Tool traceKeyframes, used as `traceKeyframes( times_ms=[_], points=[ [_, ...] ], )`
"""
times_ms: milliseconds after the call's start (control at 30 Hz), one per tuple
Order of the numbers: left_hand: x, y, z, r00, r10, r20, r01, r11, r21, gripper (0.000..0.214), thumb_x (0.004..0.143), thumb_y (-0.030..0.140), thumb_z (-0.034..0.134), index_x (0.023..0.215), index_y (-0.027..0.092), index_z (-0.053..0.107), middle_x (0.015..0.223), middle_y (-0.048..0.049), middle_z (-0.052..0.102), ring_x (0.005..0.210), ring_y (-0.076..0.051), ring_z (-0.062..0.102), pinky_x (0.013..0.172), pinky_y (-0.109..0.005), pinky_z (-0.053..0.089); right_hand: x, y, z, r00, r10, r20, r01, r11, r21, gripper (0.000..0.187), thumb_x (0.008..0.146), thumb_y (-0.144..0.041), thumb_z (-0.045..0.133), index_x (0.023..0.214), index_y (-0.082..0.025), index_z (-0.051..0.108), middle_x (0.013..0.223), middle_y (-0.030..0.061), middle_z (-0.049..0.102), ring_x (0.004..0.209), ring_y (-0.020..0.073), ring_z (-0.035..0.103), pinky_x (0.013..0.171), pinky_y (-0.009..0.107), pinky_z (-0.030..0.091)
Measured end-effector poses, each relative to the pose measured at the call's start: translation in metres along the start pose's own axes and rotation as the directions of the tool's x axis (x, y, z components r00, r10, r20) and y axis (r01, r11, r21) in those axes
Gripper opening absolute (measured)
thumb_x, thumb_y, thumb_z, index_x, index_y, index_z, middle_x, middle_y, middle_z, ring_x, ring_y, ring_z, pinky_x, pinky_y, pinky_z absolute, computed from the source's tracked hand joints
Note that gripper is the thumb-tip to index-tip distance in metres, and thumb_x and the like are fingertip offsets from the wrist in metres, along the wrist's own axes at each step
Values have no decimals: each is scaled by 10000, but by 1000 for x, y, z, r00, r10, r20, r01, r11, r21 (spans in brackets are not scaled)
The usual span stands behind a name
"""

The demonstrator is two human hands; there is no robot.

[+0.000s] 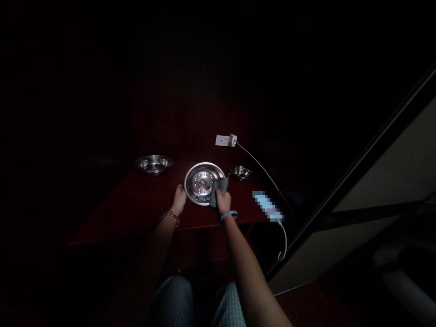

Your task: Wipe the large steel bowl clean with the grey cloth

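Observation:
A shiny steel bowl (195, 193) with a dark and red label (205, 184) on its inner bottom is tilted toward me above the red table. My left hand (179, 200) grips its left rim, the fingers hidden behind the metal. On the bowl's right side my right hand (223, 201) is closed on a grey cloth (221, 184), which lies over the rim and part of the inside. Two other steel bowls stand on the table: a wide one (154, 164) at the left and a smaller one (241, 172) at the back right.
Behind the table (129, 204) a white wall socket (222, 140) holds a charger (233, 140). Its white cable (259, 163) runs down at the right, where a blurred bluish device (268, 206) lies at the table's right edge. The surroundings are very dark.

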State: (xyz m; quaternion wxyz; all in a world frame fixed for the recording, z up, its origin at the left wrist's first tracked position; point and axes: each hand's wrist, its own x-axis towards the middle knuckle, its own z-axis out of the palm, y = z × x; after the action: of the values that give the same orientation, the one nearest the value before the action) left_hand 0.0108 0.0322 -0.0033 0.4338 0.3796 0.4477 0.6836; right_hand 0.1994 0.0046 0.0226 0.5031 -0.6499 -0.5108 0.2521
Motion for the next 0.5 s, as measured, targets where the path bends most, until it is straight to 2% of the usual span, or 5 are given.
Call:
traceKeyframes(
  times_ms=[133, 333, 500],
  points=[
    [-4, 4, 3, 998, -24, -51, 24, 1000, 7, 145, 775, 286, 718, 841, 218, 609, 902, -57, 717, 976, -240, 680, 1050, -435, 526, 1, 1, 1, 1000, -3, 6, 3, 1000, 8, 328, 956, -373, 580, 922, -153, 820, 1001, 152, 840, 975, 269, 799, 788, 261, 558],
    [-6, 5, 3, 999, -18, -48, 18, 1000, 6, 232, 763, 321, 750, 893, 210, 593, 913, -36, 702, 1013, -229, 677, 1075, -453, 507, 0, -2, 1, 1000, -11, 14, 11, 1000, 11, 314, 938, -350, 596, 920, -143, 831, 1008, 173, 837, 999, 277, 800, 827, 270, 561],
    [-9, 8, 4, 997, -46, -63, 46, 999, -2, 197, 812, 334, 723, 912, 217, 600, 907, -33, 703, 1022, -232, 684, 1062, -432, 524, 0, 2, 2, 999, -31, 7, 31, 999, 9, 319, 939, -364, 583, 890, -161, 824, 991, 156, 838, 987, 271, 799, 799, 259, 559]
  ],
)
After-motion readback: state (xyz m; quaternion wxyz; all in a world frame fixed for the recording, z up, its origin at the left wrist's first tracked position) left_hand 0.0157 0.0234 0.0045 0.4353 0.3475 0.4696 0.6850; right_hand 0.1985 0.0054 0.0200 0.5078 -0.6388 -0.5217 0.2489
